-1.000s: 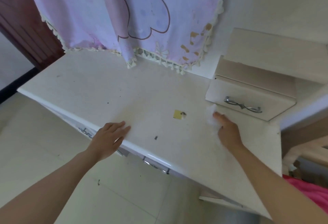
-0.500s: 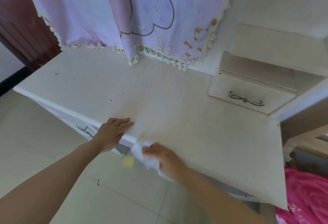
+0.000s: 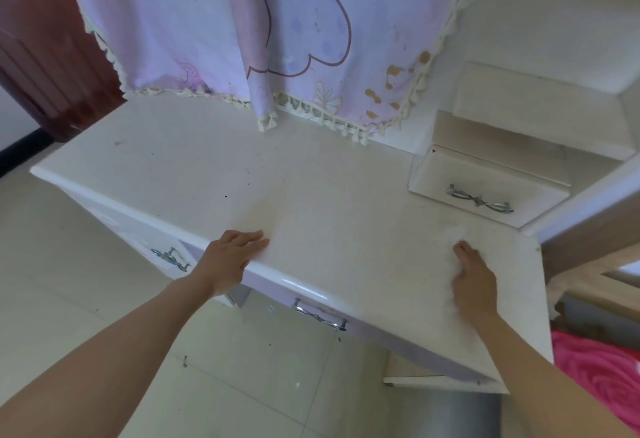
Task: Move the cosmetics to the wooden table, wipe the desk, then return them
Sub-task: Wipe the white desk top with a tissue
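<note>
The left hand (image 3: 230,261) lies flat on the front edge of the worktop (image 3: 329,195), fingers straight and close together. The right hand (image 3: 474,285), arm stretched forward, presses a white tissue (image 3: 454,233) onto the worktop's right end, fingers curled over it.

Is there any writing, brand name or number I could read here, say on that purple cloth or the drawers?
None can be read.
The purple cloth carries only cartoon outlines and flower shapes, no letters.
The desk, the small drawer and the white wipe under the right hand show no print.
</note>
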Demonstrator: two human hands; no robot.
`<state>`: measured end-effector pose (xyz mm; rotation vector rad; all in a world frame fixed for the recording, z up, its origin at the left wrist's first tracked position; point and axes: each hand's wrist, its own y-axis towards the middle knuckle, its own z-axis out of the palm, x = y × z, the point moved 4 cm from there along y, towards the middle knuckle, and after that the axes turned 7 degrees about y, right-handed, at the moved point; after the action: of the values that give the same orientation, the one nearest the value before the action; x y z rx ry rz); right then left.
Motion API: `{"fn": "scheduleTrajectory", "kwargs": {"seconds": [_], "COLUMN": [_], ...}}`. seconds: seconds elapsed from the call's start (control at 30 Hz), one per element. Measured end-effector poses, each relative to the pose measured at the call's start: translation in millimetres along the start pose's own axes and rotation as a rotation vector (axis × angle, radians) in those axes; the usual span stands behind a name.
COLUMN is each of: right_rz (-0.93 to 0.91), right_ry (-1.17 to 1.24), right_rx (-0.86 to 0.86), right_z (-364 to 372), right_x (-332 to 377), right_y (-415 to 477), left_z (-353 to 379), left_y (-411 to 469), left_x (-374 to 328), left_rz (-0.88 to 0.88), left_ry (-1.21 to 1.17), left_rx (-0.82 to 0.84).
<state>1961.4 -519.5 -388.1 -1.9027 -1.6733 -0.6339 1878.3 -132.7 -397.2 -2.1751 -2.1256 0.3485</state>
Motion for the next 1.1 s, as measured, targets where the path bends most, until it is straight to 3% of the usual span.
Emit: {"fn": "scheduleTrajectory", "kwargs": {"seconds": [0.1, 0.27, 0.4, 0.5, 0.63, 0.73, 0.87, 1.03, 1.1], "right_rz": [-0.050, -0.424, -0.607, -0.449, 0.001, 0.148, 0.065, -0.224, -0.408], "right_ry": [-0.068, -0.093, -0.080, -0.104, -0.156, -0.180, -0.209, -0.268, -0.273], "right_rx": [-0.011, 0.356, 0.544, 0.411, 0.019, -0.016, 0.025, 0.146, 0.302], "right_z": [30.1, 107.7, 116.1, 76.3, -27.0, -57.2, -35.0, 28.0, 52.1], "right_x": [9.5, 78.9, 94.0, 48.1, -45.9, -72.1, -45.6, 22.1, 43.4], "right_y": [-17.7, -79.8, -99.2, -73.2, -34.6, -13.7, 33.3, 52.9, 20.2], "left_z": [-0.2, 1.2, 0.9, -4.8, -4.5, -3.0, -9.6, -16.4, -14.3], "left_y": [1.4, 0.2, -0.8, 2.5, 1.0, 1.1, 4.7, 12.0, 9.5], "left_x": [1.9, 2.1, 0.3, 0.0, -11.1, -14.7, -30.2, -49.3, -51.4], "left_rz": [-0.007, -0.028, -0.031, -0.031, -0.082, -0.127, -0.218, -0.358, -0.378], "left_ry": [0.009, 0.020, 0.035, 0.022, 0.002, -0.021, 0.039, 0.097, 0.096], "left_rx": [0.005, 0.019, 0.027, 0.021, 0.040, 0.044, 0.088, 0.201, 0.233]}}
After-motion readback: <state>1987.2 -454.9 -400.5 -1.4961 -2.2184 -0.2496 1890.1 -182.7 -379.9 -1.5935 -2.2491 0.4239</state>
